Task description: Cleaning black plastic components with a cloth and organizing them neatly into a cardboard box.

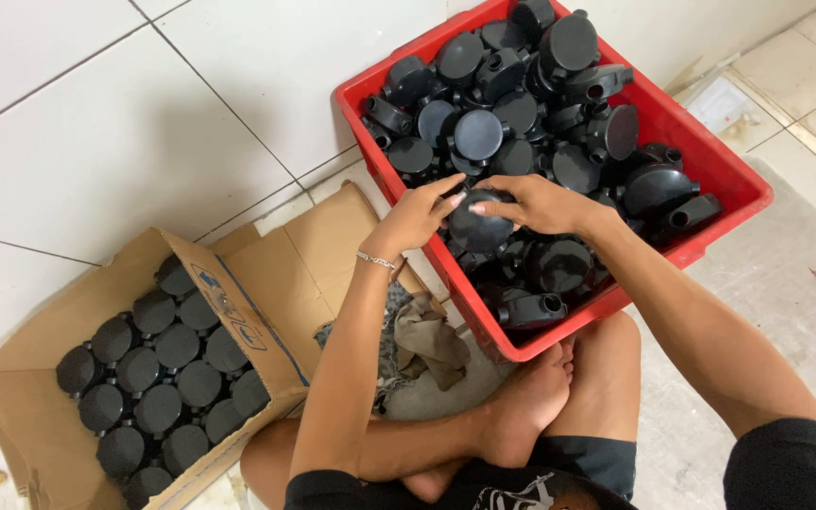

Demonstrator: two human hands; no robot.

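The crate (pixel 710 161) sits at one o'clock, heaped with round boxes (pixel 484 132), its near corner resting over the person's crossed legs (pixel 521 406). Both hands, left hand (pixel 417 217) and right hand (pixel 540 203), meet on one box (pixel 479 227) in the crate's near half. The carton (pixel 21 416) lies at eight o'clock, boxes (pixel 158 378) packed inside in rows. A rag (pixel 432 340) lies between carton and crate.

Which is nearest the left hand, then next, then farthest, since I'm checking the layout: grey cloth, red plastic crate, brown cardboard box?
1. Red plastic crate: left hand reaches inside.
2. Grey cloth: just below.
3. Brown cardboard box: far left.
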